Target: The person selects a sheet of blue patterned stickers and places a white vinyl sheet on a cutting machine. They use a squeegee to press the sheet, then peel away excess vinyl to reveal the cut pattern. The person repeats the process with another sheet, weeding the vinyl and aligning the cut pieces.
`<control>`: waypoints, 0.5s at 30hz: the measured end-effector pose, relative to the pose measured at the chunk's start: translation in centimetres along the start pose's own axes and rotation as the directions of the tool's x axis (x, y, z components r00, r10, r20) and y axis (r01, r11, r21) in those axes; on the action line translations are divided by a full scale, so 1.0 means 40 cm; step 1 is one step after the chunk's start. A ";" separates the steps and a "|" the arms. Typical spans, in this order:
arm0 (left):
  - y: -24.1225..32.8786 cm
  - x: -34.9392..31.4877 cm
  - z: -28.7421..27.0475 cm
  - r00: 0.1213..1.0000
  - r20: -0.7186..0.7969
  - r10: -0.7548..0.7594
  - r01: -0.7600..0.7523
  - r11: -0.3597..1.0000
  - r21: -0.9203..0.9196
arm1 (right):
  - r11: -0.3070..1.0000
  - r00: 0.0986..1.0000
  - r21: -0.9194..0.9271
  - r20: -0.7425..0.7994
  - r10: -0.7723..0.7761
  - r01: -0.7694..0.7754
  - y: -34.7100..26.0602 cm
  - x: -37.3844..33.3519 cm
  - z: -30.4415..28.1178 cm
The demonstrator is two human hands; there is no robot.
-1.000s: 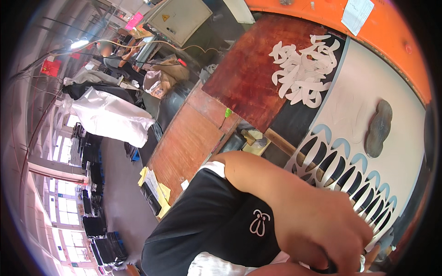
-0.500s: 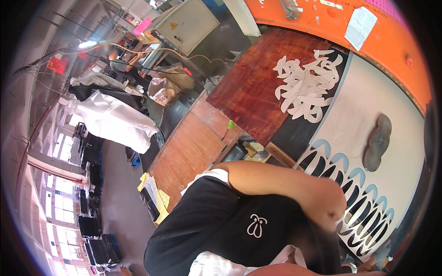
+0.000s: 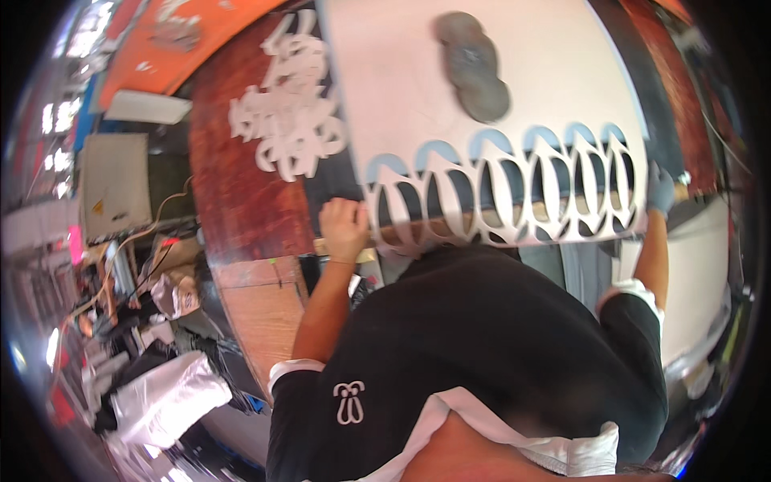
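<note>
A large white sheet (image 3: 401, 80) lies on the table, with rows of long pointed cut-outs along its near side and pale blue arcs above them. Its near edge bends down against my black shirt. My left hand (image 3: 345, 229) is at the sheet's near left corner, fingers curled, thumb side against the sheet's edge. Beside the right edge is my right hand (image 3: 661, 191), apparently in a grey glove; its fingers are blurred. A dark grey, sole-shaped block (image 3: 474, 68) rests on the far part of the sheet, apart from both hands.
A pile of white curved cut pieces (image 3: 293, 120) lies on the reddish-brown board (image 3: 221, 161) at left. Behind it is an orange machine panel (image 3: 173, 44). A wooden tabletop (image 3: 257, 305) and a white plastic-wrapped bundle (image 3: 173, 394) are to the lower left.
My view has swung right and now faces the sheet squarely. Both hands now show at the sheet's sides; before, one bent arm crossed in front of it and its hand was hidden.
</note>
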State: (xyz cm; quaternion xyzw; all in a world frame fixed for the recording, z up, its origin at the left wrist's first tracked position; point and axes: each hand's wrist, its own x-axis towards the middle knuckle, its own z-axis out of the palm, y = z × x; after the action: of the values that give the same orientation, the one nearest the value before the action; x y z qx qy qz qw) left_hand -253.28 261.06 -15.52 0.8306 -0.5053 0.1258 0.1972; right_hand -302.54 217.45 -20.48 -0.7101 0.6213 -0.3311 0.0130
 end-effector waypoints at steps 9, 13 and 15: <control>0.020 0.018 -0.025 0.998 -0.014 0.054 -0.055 0.994 -0.095 | 0.981 0.962 -0.123 0.210 0.174 -0.151 0.021 0.040 -0.025; 0.023 0.017 -0.026 0.999 -0.023 0.032 -0.034 0.996 -0.084 | 0.984 0.970 -0.082 0.173 0.172 -0.160 0.022 0.035 -0.020; 0.022 0.016 -0.027 0.998 -0.033 0.045 -0.047 0.996 -0.075 | 0.982 0.970 -0.121 0.180 0.166 -0.146 0.028 0.042 -0.020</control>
State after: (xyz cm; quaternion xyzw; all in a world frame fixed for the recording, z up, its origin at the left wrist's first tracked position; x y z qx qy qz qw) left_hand -253.79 260.66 -14.13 0.8086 -0.5256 0.1243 0.2334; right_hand -303.89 216.02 -19.58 -0.6869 0.6880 -0.2264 0.0600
